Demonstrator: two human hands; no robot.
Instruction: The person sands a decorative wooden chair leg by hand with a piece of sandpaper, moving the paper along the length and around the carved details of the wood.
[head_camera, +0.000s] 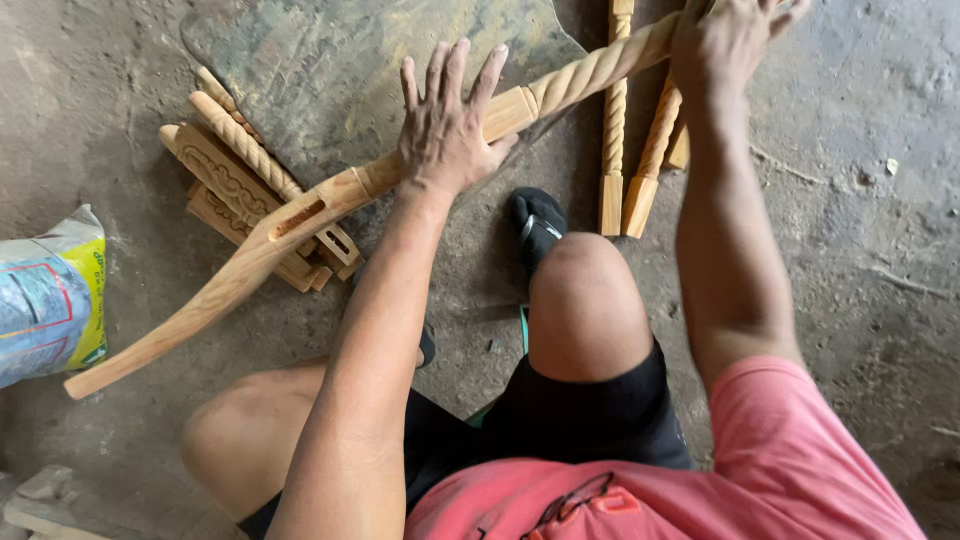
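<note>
Wooden twisted chair leg (300, 215) lay diagonal above the knees | left hand (445, 125) pressed flat on it, grip open | right hand (725, 40) clasped the far spiral end | steady pressure advisable | carved pieces (235, 185) on floor beyond.

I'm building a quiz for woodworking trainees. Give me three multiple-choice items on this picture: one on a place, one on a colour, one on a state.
1. Where do the carved panels lie?
A. under the long leg
B. on the sack
C. on the knee

2. What colour is the shirt?
A. blue
B. pink-red
C. white

3. How is the left hand?
A. clenched in a fist
B. flat, fingers spread
C. off the wood

Answers: 1 A, the twisted chair leg crosses over them; 2 B, it shows pink-red; 3 B, its palm presses the leg, while the right hand is on the far end.
</note>
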